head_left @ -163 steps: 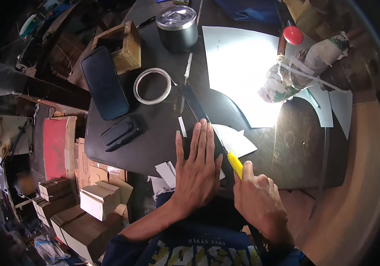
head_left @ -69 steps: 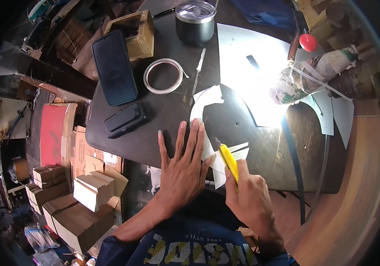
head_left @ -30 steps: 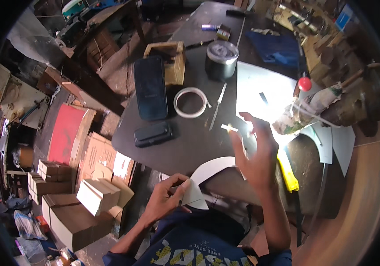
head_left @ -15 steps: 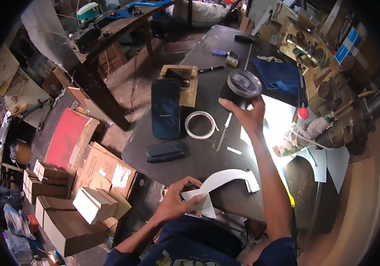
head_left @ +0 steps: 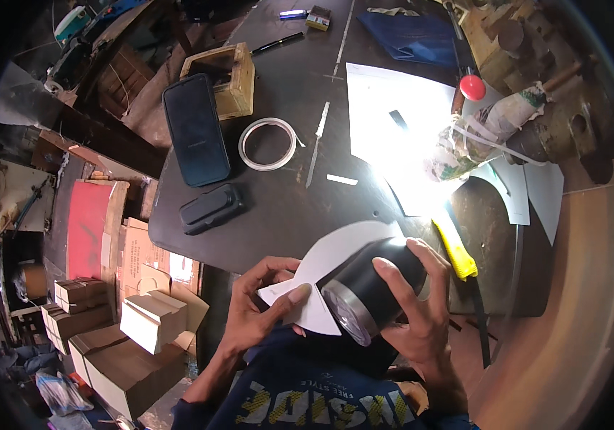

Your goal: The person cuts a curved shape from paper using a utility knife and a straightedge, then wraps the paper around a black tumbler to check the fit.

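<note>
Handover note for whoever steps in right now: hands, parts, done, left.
Right hand: gripping the black tumbler, held on its side over the near table edge, steel rim toward the person.
Left hand: fingers pinching the curved white paper cutout against the tumbler.
Yellow utility knife lies on the table to the right; tape roll sits further back, beside the phone.
Done: cutout is cut and laid partly over the tumbler.
Left: paper is not wrapped all round, and no tape is visible on it.
</note>
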{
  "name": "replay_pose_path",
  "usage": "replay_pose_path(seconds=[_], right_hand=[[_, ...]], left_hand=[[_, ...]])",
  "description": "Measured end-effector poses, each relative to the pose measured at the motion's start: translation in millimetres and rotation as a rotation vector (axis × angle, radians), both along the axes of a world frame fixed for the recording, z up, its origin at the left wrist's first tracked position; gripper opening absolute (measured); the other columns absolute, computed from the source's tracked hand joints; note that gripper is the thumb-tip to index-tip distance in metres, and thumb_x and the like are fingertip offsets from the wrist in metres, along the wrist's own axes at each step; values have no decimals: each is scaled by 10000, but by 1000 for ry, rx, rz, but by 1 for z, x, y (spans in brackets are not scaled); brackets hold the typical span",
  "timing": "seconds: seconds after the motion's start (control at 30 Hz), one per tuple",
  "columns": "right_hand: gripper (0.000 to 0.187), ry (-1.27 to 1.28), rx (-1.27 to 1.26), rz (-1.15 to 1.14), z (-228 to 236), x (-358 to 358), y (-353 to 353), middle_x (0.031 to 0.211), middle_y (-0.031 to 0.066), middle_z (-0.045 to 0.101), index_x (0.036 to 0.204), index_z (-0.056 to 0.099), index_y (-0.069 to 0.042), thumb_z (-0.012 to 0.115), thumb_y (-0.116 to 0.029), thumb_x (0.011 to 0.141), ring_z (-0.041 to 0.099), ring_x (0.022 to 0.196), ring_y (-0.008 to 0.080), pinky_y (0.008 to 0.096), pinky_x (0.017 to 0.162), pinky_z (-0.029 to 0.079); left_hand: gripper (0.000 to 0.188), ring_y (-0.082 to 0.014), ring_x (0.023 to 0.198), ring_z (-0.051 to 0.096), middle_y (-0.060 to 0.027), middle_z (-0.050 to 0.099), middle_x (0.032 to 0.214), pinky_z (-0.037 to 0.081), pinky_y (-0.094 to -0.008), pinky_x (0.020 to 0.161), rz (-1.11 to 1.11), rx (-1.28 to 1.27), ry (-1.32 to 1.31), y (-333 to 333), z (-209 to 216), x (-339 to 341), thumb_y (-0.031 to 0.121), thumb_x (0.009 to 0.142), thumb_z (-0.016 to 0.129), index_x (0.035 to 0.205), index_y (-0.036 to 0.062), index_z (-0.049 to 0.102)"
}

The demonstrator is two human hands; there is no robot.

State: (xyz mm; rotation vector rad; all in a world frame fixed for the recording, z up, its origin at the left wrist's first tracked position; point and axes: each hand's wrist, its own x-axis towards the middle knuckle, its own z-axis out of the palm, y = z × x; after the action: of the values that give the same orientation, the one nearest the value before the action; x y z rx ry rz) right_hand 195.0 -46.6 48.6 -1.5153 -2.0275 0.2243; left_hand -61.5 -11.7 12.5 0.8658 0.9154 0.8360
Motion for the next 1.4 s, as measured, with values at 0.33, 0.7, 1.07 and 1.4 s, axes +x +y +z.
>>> replay_pose_path(seconds=[0.33,0.7,1.07,1.4], right_hand=[[833,-54,32,40,-28,-5,-16,1418,201,473,1387,673,-220,900,-21,610,510,1286,441,523,1069,488],[1391,314,-369,74,-5,40,9,1616,298,359,1618,288,18,1052,-458,558,363,1505,463,536,1223,352],[1301,632,-461,-122,-23,31,5,1468,224,578,1554,433,-11,1071,-460,512,635,1290,307,378,853,637],[1319,719,-412,-260,-22,16,-15,1482,167,546,1564,404,-41,1083,-428,501,630,1305,270,373,898,610]], left_hand=[[354,-218,887,754,-158,743,1113,678,-340,654,-19,81,123,-6,-4,-8,45,981,736,1311,-63,670],[342,-242,923,758,-174,752,1134,691,-373,718,-58,-94,10,-6,-24,-15,67,987,731,1302,-64,705],[259,-232,818,752,-173,735,945,669,-354,604,104,-97,78,9,-6,1,76,916,819,1051,-19,619],[243,-158,771,711,-86,767,958,559,-293,654,279,-81,112,-20,-33,11,173,981,760,1097,-41,754]])
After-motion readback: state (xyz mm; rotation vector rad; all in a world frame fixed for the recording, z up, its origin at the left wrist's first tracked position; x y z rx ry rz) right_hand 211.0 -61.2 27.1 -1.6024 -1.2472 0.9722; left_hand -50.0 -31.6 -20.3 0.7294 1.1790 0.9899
